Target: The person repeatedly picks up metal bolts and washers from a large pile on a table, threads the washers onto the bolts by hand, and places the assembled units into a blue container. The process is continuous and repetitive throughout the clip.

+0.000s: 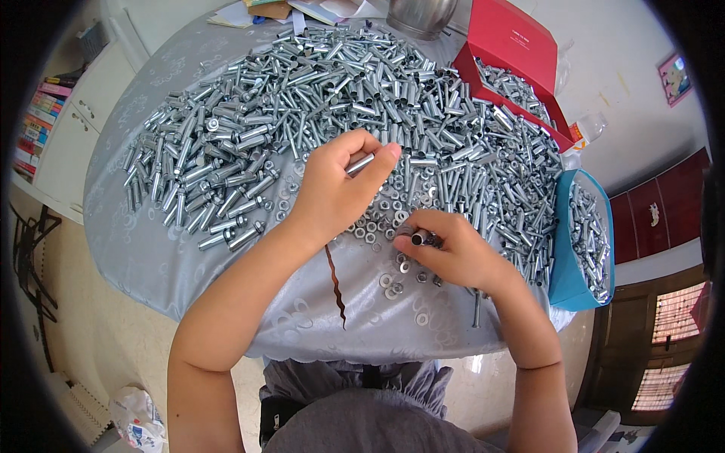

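My left hand is closed over the middle of the table, thumb and fingers pinching a silver metal cylinder that looks like a bolt sleeve. To its right and nearer to me, my right hand grips a hollow metal sleeve, whose open end points left; the fingers hide part of it. Loose washers and nuts lie between and below the hands. Beyond them spreads a large heap of sleeves and bolts. Bolts with sleeves and nuts fitted are gathered at the left.
A grey cloth covers the round table; a wavy brown tear or strip shows near my left forearm. An open red box and a blue container, both holding metal parts, stand at the right. A metal pot is at the back.
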Demonstrator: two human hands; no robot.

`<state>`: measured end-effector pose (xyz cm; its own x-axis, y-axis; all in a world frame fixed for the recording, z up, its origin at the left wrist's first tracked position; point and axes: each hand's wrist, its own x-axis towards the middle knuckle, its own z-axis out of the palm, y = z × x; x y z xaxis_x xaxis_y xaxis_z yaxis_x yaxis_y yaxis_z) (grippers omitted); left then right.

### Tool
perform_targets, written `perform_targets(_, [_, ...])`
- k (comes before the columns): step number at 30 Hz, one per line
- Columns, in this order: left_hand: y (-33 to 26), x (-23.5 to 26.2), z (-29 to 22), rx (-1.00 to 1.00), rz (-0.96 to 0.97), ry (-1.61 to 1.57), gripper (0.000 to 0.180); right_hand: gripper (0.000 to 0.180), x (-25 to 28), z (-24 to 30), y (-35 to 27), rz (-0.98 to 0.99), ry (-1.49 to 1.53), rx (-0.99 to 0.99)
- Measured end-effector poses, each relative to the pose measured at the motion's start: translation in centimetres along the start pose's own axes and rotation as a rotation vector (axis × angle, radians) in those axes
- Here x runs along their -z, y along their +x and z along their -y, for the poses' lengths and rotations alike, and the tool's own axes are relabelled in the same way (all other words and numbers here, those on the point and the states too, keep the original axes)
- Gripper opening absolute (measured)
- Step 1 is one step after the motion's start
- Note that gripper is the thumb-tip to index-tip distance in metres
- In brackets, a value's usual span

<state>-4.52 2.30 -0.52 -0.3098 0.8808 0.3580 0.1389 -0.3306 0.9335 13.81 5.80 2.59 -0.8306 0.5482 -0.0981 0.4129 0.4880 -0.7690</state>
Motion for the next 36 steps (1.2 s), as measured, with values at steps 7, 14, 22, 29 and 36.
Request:
perform_targets(7, [0.1, 0.0, 0.2, -0.018, 0.012, 0.029, 0.027, 0.018, 0.5, -0.7, 0.1, 0.043, -0.061, 0.168])
perform_targets(14, [0.1, -0.1, 0.3, -0.018, 0.008, 0.015, 0.027, 0.015, 1.0, -0.3, -0.2, 0.087, -0.017, 0.12])
perform_targets(22, [0.1, -0.2, 0.1, 0.009, 0.011, 0.016, 0.028, 0.013, 1.7, 0.2, -0.7, 0.081, -0.002, 0.093])
perform_targets(29, [0.0, -0.1, 0.3, -0.004, 0.005, 0.026, 0.029, 0.013, 1.9, -0.1, -0.5, 0.054, 0.059, 0.115])
perform_targets(36, [0.0, -0.2, -0.1, -0.001, 0.016, 0.003, 0.029, 0.011, 2.2, 0.1, -1.0, -0.014, 0.101, 0.109])
